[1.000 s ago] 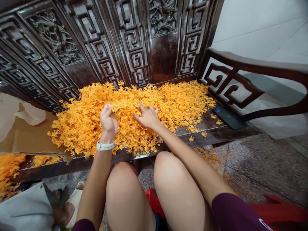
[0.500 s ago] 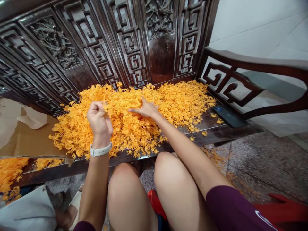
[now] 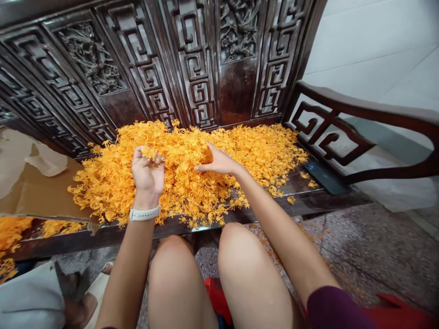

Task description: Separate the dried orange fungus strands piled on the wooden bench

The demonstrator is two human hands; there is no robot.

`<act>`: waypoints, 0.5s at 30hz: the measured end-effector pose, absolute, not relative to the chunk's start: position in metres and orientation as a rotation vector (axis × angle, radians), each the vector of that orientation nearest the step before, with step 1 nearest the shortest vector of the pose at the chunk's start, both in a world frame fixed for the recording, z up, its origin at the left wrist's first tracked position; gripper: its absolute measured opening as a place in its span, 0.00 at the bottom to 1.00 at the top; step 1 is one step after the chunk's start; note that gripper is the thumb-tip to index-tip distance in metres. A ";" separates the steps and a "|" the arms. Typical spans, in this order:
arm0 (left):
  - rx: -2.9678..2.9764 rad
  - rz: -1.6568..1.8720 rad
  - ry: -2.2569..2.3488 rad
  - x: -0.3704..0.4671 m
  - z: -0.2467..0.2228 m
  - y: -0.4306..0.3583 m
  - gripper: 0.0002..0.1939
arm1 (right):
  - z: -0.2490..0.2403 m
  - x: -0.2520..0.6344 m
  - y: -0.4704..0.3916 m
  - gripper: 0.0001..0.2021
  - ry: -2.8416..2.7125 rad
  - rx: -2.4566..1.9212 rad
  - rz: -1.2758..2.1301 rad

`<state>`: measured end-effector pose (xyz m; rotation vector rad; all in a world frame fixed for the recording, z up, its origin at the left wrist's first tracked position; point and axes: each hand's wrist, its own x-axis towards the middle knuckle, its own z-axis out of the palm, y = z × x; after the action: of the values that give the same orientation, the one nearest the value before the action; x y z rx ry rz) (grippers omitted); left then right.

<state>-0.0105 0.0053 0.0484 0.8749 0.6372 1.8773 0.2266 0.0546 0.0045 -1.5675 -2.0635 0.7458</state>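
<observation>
A large heap of small orange plastic-looking pieces (image 3: pixel 192 192) is spread over the dark wooden bench seat (image 3: pixel 302 198). My left hand (image 3: pixel 147 171), with a white watch band (image 3: pixel 144 213) at the wrist, is turned palm up above the heap's left part, its fingers curled round a few orange pieces. To the right, my right hand (image 3: pixel 217 161) touches the middle of the heap, thumb and index finger spread wide apart; its other fingers are partly hidden.
Brown cardboard (image 3: pixel 51 192) lies left of the heap. A dark phone (image 3: pixel 327 178) rests by the armrest (image 3: pixel 370 103). The carved backrest (image 3: pixel 236 91) rises behind. Another person's leg and foot show at lower left.
My left hand has opened from a fist into a palm-up curl, with orange pieces now visible at its fingers. My right hand has shifted slightly right. The view has moved a little.
</observation>
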 end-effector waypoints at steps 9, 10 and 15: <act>0.598 1.569 0.379 0.005 0.061 -0.028 0.04 | 0.002 0.171 0.054 0.42 -2.002 -1.493 0.535; 0.600 1.555 0.384 0.003 0.062 -0.031 0.04 | -0.003 0.169 0.062 0.42 -1.999 -1.523 0.589; 0.604 1.533 0.416 -0.004 0.065 -0.041 0.05 | -0.019 0.174 0.108 0.36 -1.843 -1.436 0.806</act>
<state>-0.0038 -0.0413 0.0649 0.6038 0.4161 1.5326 0.1743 0.1077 -0.0193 -1.4356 -1.8432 0.8057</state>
